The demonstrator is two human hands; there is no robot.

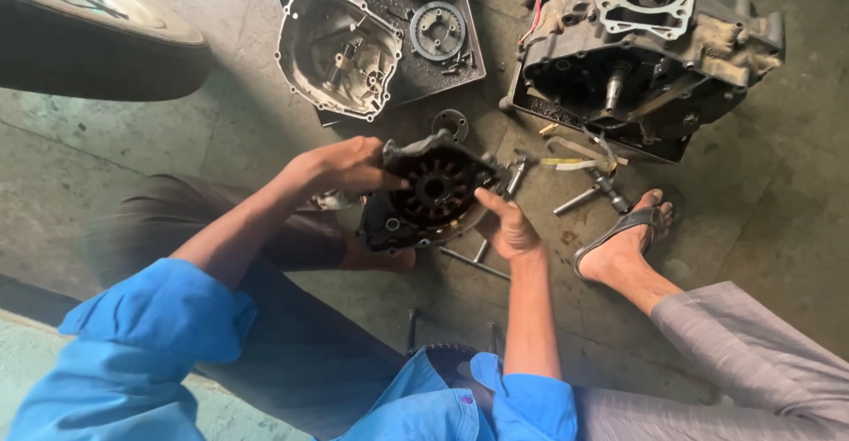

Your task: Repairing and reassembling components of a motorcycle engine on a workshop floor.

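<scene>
Blue sleeves (150, 335) are nearest to us, rolled above the elbows, and from them our two bare arms reach forward over the concrete floor (778, 211). Our left hand (349, 165) is closed on the upper left edge of a dark round engine cover (429, 198), with the thumb lying across its rim. Our right hand (506, 224) grips the lower right edge of the same cover, fingers curled under it. So both hands hold the cover between them, a little above the floor and tilted toward us, and we see the ring of coils inside it.

Just beside the right hand is a foot in a dark sandal (623, 233), and near it a T-shaped wrench (594, 191) lies on the floor. A thin metal rod (473, 262) lies under the cover.

Farther away, a grey crankcase cover (338, 52) rests with its open side up on a black tray (460, 25), beside a round gear plate (437, 30). At the far right stands the engine block (646, 52).
</scene>
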